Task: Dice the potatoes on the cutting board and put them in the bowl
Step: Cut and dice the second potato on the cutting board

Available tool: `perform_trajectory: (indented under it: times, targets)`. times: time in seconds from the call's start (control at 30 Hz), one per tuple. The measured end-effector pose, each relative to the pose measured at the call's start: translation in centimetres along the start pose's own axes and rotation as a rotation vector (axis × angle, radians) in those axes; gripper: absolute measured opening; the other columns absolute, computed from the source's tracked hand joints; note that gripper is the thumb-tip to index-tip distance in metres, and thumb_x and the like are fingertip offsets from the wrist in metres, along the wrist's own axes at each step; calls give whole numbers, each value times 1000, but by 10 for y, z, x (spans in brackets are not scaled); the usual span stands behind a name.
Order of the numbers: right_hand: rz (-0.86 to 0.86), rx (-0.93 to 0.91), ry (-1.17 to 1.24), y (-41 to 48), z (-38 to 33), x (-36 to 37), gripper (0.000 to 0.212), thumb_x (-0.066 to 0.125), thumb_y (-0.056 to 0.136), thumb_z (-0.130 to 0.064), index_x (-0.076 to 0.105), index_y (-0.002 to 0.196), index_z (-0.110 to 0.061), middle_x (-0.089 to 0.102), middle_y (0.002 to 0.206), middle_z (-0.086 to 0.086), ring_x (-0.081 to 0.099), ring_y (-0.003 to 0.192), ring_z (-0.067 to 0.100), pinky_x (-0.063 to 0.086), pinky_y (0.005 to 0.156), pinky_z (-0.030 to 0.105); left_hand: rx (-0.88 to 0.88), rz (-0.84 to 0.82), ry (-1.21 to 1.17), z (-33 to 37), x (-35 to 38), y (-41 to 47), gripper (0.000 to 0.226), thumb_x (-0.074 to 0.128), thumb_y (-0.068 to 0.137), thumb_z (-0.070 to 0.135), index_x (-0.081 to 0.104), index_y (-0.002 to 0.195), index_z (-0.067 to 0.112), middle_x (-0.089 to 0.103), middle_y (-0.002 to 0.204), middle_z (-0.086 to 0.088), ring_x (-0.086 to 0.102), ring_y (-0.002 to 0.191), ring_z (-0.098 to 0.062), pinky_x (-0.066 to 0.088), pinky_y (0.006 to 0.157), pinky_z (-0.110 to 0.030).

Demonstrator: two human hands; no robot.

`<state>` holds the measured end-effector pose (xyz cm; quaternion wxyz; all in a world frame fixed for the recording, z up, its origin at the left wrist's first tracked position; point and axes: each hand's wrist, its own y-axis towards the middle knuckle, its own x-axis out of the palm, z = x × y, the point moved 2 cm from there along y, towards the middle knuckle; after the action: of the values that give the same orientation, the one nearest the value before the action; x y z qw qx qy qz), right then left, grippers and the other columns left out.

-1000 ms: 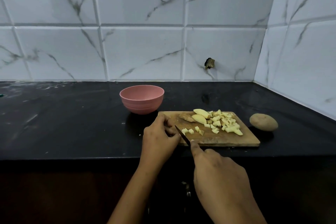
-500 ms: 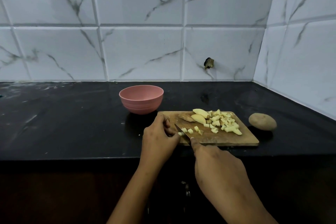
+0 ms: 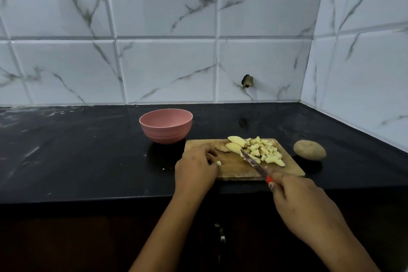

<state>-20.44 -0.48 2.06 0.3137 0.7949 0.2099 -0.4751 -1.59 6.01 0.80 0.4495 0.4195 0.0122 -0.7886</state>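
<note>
Wooden board [image 3: 234, 169] holds pale potato wedges [image 3: 234, 147], firm, likely slippery; I'd pin them flat-side down. My right hand [image 3: 302, 203] grips the knife [image 3: 251, 159]; my left hand [image 3: 195, 169] curls nearby, grasp unclear.

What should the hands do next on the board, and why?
Probably move the left hand to the nearer potato wedge and draw it onto the bare board for dicing. Two wedges lie uncut beside the diced pile, and the knife in the right hand has its blade beside them. The pink bowl can wait.
</note>
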Motion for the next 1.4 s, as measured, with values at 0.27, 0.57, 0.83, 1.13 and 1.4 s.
perform_trajectory:
  times: [0.27,0.57,0.83,1.13,1.4]
  targets:
    - [2,74,122,2,8,-8,40,32,103,-36,35,142,-42,56,88,-14,57,69,2,42,55,17,28,-183,-159,27,32,27,19,66,84,16,66,87,34,68,85,17,63,90,-3,51,89,-32]
    - [-141,-17,126,-2,-10,5,37,33,102,-37,40,138,-44,60,104,-16,59,89,4,48,71,23,72,-176,185,-8,17,58,36,47,96,22,59,123,42,57,132,10,46,125,-17,37,102,-38]
    - [-80,39,128,6,6,-3,37,32,102,-36,39,137,-46,58,98,-13,58,82,4,51,72,21,155,-107,278,-8,22,58,27,54,92,34,61,118,38,61,122,6,48,119,-19,42,98,-39]
    - [-125,42,173,8,1,4,36,33,103,-37,42,137,-44,56,99,-13,54,80,4,48,77,20,217,-111,286,-8,21,54,31,49,92,23,59,121,30,57,125,5,46,118,-16,41,98,-35]
    - [-106,59,244,15,19,2,37,40,101,-35,46,135,-47,60,96,-15,58,83,4,50,74,22,247,-196,332,-6,27,59,33,37,93,17,54,120,21,55,126,1,47,117,-20,36,99,-35]
